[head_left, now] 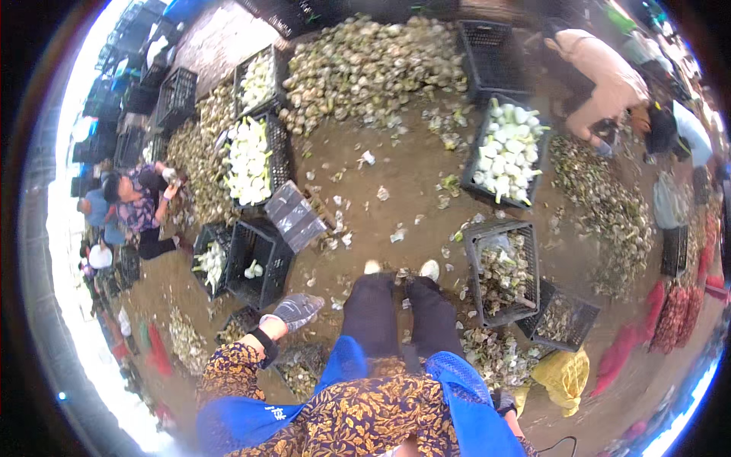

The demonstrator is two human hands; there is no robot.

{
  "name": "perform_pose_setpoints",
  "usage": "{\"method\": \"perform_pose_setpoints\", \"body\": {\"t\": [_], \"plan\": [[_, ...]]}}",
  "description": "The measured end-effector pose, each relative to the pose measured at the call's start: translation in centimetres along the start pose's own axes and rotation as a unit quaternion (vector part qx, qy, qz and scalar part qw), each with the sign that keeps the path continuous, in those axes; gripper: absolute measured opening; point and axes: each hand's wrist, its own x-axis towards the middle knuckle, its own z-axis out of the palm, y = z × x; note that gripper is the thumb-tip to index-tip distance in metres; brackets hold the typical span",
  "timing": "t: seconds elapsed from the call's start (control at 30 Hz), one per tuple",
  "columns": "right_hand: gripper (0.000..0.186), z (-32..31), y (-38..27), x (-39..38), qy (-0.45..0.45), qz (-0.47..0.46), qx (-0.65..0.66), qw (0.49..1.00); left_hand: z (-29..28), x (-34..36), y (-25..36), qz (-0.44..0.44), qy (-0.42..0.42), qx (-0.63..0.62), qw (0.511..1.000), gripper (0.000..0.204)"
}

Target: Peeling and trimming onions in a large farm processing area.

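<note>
My left grip [298, 310] hangs unclenched by the near right corner of a crate [263, 242]; my right grip [505, 401], mostly hidden, I can't tell. Reaching straight down seems best.

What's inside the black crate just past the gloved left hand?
A few white bulbs sit inside the black crate; I can't see what's underneath because they cover it.

White daylight glares far left of the grey-gloved left hand [298, 311]; the matte brown floor [346, 186] ahead of it is evenly lit; outer edges bend and blur.
</note>
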Motion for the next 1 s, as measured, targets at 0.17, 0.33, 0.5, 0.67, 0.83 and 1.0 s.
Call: {"method": "perform_pose_setpoints", "body": {"t": [0.17, 0.33, 0.5, 0.67, 0.83, 1.0], "plan": [[0.048, -7.5, -8.2, -0.3, 0.020, -0.012, -0.017, 1.000, -3.5, 0.5, -3.2, -0.044, -0.094, 0.017, 0.995, 0.038], [0.048, -12.3, -18.9, -1.0, 0.032, -0.033, -0.043, 0.998, -11.3, 3.9, -7.3, 0.074, -0.093, 0.095, 0.988, 0.025], [0.048, -15.3, -28.8, -1.1, 0.029, -0.063, -0.071, 0.995, -23.5, 8.5, -11.3, 0.018, -0.112, 0.161, 0.980, 0.031], [0.049, -21.4, -36.1, 1.6, 0.025, -0.102, -0.120, 0.987, -34.6, 8.6, -15.0, 0.016, 0.073, 0.187, 0.979, 0.022], [0.049, -31.5, -43.0, 5.9, 0.037, -0.130, -0.164, 0.977, -49.4, 9.4, -15.6, -0.092, -0.158, 0.332, 0.926, 0.026], [0.049, -42.6, -56.5, 8.2, 0.091, -0.170, -0.193, 0.962, -55.0, 21.2, -13.2, -0.022, 0.364, 0.404, 0.839, 0.019]]}}
